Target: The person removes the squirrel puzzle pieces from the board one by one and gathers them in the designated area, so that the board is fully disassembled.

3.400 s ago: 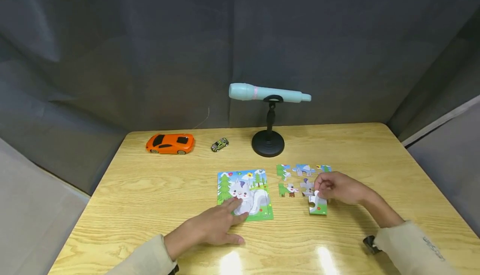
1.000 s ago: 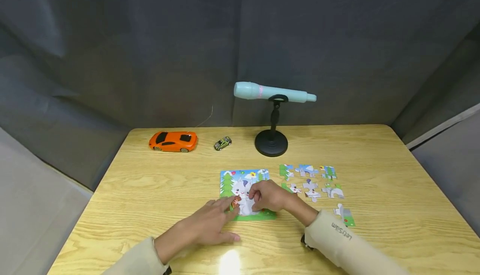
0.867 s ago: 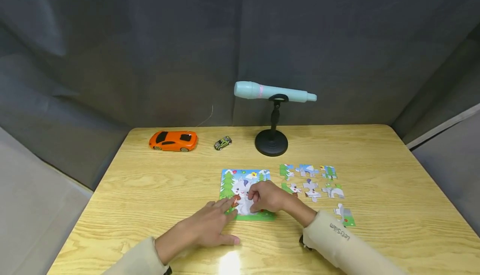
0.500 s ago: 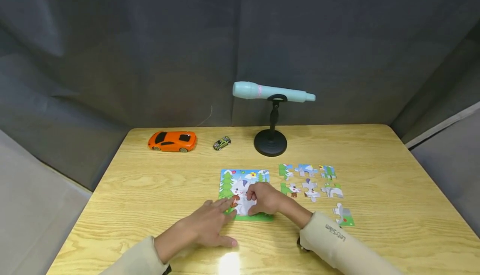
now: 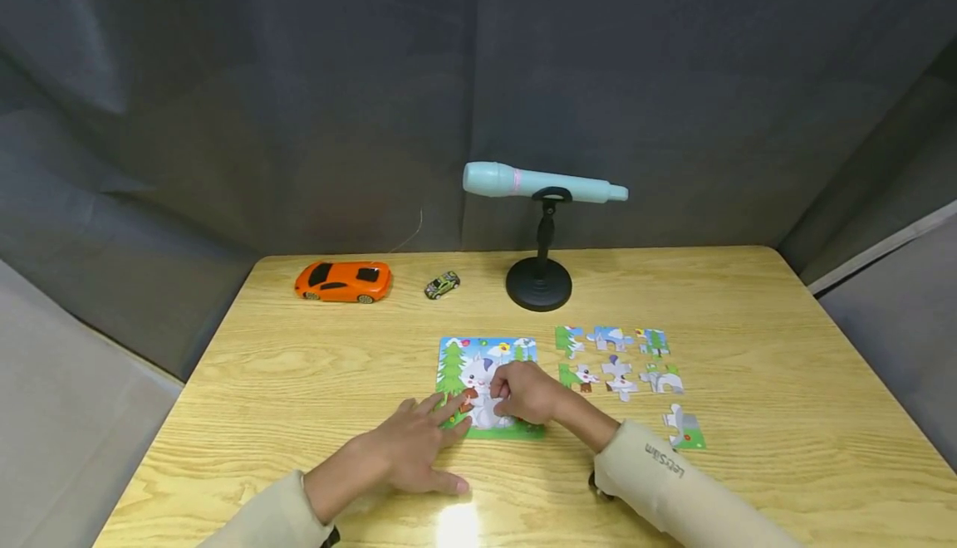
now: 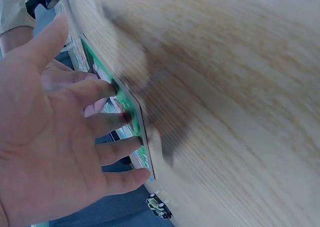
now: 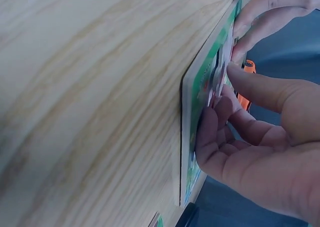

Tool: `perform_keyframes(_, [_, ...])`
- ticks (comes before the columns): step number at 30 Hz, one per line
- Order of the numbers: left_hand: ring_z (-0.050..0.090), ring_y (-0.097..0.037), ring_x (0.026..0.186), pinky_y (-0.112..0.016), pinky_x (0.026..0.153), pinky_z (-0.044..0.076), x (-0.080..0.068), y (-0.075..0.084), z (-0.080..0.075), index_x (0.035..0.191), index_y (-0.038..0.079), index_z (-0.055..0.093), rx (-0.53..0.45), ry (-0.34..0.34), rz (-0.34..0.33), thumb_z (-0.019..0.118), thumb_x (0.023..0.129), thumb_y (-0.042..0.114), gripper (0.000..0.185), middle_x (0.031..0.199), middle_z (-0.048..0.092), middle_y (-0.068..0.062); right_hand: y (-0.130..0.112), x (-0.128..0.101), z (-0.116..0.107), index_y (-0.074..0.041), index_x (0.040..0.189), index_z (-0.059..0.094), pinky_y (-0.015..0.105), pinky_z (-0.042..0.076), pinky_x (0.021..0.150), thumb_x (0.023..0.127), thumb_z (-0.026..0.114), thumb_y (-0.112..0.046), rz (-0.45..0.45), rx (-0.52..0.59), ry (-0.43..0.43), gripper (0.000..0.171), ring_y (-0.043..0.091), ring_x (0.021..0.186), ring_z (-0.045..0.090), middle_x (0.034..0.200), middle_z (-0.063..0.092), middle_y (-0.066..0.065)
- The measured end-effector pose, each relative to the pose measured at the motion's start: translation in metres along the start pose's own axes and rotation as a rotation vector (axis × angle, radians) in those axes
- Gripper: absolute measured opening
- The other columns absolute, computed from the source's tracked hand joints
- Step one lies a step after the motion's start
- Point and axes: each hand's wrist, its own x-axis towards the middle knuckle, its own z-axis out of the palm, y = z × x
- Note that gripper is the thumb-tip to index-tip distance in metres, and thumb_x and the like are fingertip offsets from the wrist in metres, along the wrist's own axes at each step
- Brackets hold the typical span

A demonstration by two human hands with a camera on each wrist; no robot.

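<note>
The left hand [image 5: 407, 448], fingers flat and spread, steadies the puzzle board [image 5: 452, 365] at table centre. The right hand [image 5: 527, 392], at its 3 o'clock, pinches a puzzle piece [image 7: 223, 62] onto the board.

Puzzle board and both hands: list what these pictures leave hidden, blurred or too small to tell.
- Head view: the right hand covers the middle of the puzzle board; whether a piece is being lifted or seated is hidden.
- Right wrist view: the fingers hide the board's face, seen edge-on.
- Left wrist view: the left hand blocks most of the board; the table is blurred.
- Head view: prints on the loose pieces are too small.
</note>
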Motion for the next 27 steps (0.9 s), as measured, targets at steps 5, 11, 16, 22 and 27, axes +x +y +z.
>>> perform_keyframes(5, [0.015, -0.035, 0.147, -0.06, 0.112, 0.023, 0.0, 0.0, -0.002, 0.149, 0.02, 0.031, 0.016, -0.021, 0.003, 0.048, 0.084, 0.07, 0.085, 0.161, 0.007, -0.006, -0.001, 0.0, 0.0, -0.005, 0.086, 0.062, 0.022, 0.042, 0.06, 0.082, 0.071, -0.004, 0.005, -0.033, -0.003, 0.01, 0.011, 0.066, 0.048, 0.075, 0.054, -0.001])
perform_keyframes(11, [0.014, -0.034, 0.147, -0.06, 0.112, 0.023, -0.001, 0.001, -0.003, 0.15, 0.02, 0.028, 0.03, -0.041, 0.001, 0.048, 0.083, 0.07, 0.086, 0.161, 0.008, -0.006, -0.003, 0.001, 0.002, -0.004, 0.085, 0.062, 0.022, 0.042, 0.057, 0.083, 0.069, -0.003, 0.006, -0.014, 0.015, 0.007, 0.012, 0.064, 0.049, 0.072, 0.055, 0.0])
perform_keyframes(16, [0.013, -0.034, 0.147, -0.06, 0.112, 0.023, -0.001, 0.002, -0.003, 0.151, 0.021, 0.027, 0.03, -0.051, -0.006, 0.049, 0.082, 0.07, 0.087, 0.161, 0.008, -0.005, -0.002, 0.002, 0.003, -0.003, 0.083, 0.064, 0.022, 0.042, 0.055, 0.083, 0.068, -0.002, -0.006, -0.007, 0.038, 0.004, 0.011, 0.061, 0.05, 0.069, 0.055, -0.001])
perform_keyframes(22, [0.011, -0.032, 0.148, -0.06, 0.113, 0.021, -0.002, 0.001, -0.003, 0.151, 0.022, 0.025, 0.015, -0.067, -0.012, 0.053, 0.081, 0.069, 0.089, 0.161, 0.007, -0.004, -0.001, 0.003, -0.002, -0.006, 0.082, 0.062, 0.022, 0.041, 0.056, 0.084, 0.067, -0.003, -0.017, 0.017, 0.003, 0.006, 0.01, 0.061, 0.049, 0.069, 0.055, -0.001])
perform_keyframes(27, [0.009, -0.032, 0.148, -0.061, 0.113, 0.02, -0.003, -0.002, -0.003, 0.152, 0.024, 0.023, -0.005, -0.079, -0.012, 0.054, 0.081, 0.068, 0.089, 0.161, 0.006, -0.005, 0.007, 0.002, -0.011, -0.002, 0.084, 0.063, 0.022, 0.042, 0.058, 0.087, 0.065, -0.004, -0.022, 0.155, -0.043, 0.004, 0.01, 0.062, 0.049, 0.073, 0.06, 0.004])
